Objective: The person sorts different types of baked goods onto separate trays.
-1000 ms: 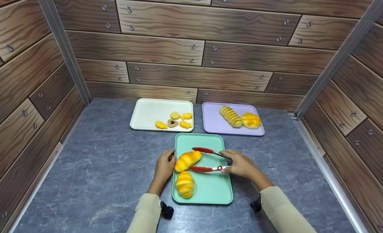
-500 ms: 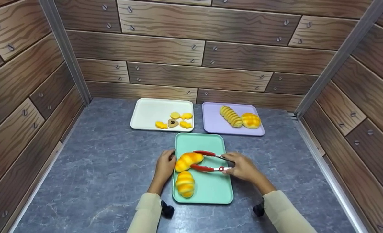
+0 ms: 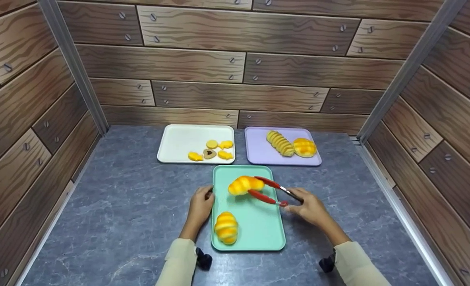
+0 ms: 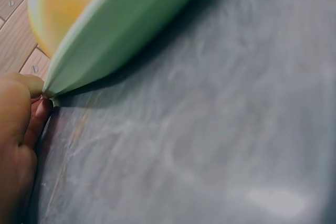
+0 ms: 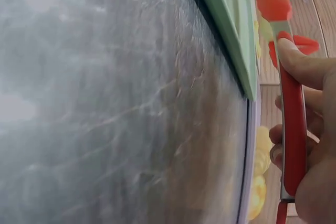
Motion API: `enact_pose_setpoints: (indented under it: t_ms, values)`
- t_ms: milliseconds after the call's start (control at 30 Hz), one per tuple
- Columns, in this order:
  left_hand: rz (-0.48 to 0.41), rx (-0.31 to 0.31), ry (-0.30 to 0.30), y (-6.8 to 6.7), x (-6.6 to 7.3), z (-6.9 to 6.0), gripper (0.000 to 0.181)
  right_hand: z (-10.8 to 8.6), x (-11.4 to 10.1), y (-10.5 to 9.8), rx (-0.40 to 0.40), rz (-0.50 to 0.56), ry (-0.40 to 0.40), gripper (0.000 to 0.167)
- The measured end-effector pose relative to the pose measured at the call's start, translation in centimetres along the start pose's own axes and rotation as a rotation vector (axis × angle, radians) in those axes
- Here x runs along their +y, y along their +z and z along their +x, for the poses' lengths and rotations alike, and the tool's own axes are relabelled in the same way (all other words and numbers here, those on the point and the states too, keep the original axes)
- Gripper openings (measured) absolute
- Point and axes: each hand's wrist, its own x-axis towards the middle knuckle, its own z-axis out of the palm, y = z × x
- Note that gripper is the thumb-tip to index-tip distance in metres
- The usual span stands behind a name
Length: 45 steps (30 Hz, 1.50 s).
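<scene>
My right hand [image 3: 308, 207] grips red-tipped tongs [image 3: 262, 196], whose jaws hold a curved croissant-like bread [image 3: 242, 185] above the green tray [image 3: 254, 234]. A shadow below suggests that this bread is raised off the tray. The red handle of the tongs [image 5: 294, 124] lies along my right palm in the right wrist view. At the tray's left edge, my left hand [image 3: 200, 206] pinches the rim between thumb and fingers; the left wrist view shows the grip at the tray's edge [image 4: 100, 51]. A second, ridged bread roll [image 3: 227, 227] lies on the tray's near left.
Behind the green tray stand a white tray [image 3: 179, 145] with several small cookies [image 3: 209, 153] and a purple tray [image 3: 256, 149]. The purple one holds a long ridged bread [image 3: 280, 143] and a round bun [image 3: 304, 147]. Wood-patterned walls [image 3: 203, 63] enclose the grey table [image 3: 131, 206].
The tongs have closed on the croissant-like bread and lifted it up and to the right, away from the tray's left edge. My left hand stays on the rim. The head view has shifted slightly.
</scene>
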Motion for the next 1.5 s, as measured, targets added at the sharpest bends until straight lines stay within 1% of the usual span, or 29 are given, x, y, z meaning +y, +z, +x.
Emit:
enact_pose_setpoints:
  t_ms: [67,167,267,400,567,633,733,833,900,967,1067,1167,1267,1400,1500]
  values:
    - [-0.001,-0.003,-0.01,-0.2,-0.1,0.0,0.033,0.0,0.4,-0.1,0.029,0.03,0.043,0.066]
    - [0.003,-0.011,-0.01,-0.3,-0.2,0.0,0.033,0.3,0.9,-0.3,0.08,0.062,0.121,0.067]
    - [0.008,-0.014,-0.008,-0.2,-0.2,0.0,0.033,0.9,1.3,-0.6,0.136,0.059,0.181,0.067]
    - [0.008,-0.007,-0.008,-0.1,0.0,0.0,0.033,2.1,1.4,-1.0,0.199,0.014,0.239,0.065]
    - [0.011,-0.011,-0.02,-0.1,0.0,0.0,0.033,3.7,1.4,-1.3,0.197,-0.05,0.329,0.07]
    - [0.009,-0.015,-0.028,-0.1,0.0,-0.1,0.034,4.3,1.5,-1.4,0.189,-0.073,0.343,0.068]
    - [-0.003,-0.022,-0.03,0.0,-0.1,-0.1,0.033,5.1,2.0,-1.5,0.2,-0.094,0.354,0.053]
    - [-0.011,-0.033,-0.024,0.1,-0.1,0.0,0.034,6.0,2.3,-1.6,0.206,-0.1,0.392,0.039]
    - [-0.012,-0.041,-0.031,0.1,-0.1,0.0,0.035,6.5,2.4,-1.6,0.201,-0.102,0.422,0.034]
    - [-0.015,-0.036,-0.025,0.0,0.0,0.1,0.035,6.9,2.4,-1.5,0.195,-0.099,0.432,0.033]
    - [-0.021,-0.032,-0.039,-0.1,0.0,0.2,0.035,7.5,2.1,-1.4,0.192,-0.097,0.434,0.034]
    - [-0.027,-0.018,-0.044,-0.1,0.1,0.2,0.035,8.0,1.9,-1.2,0.187,-0.092,0.44,0.035]
    - [-0.026,-0.017,-0.043,-0.1,0.0,0.2,0.035,8.4,1.6,-1.0,0.184,-0.102,0.45,0.038]
    - [-0.03,-0.035,-0.038,0.0,0.0,0.2,0.036,9.0,1.5,-0.5,0.211,-0.126,0.447,0.041]
    - [-0.029,-0.029,-0.025,0.1,0.0,0.2,0.036,9.6,1.3,-0.1,0.229,-0.139,0.436,0.038]
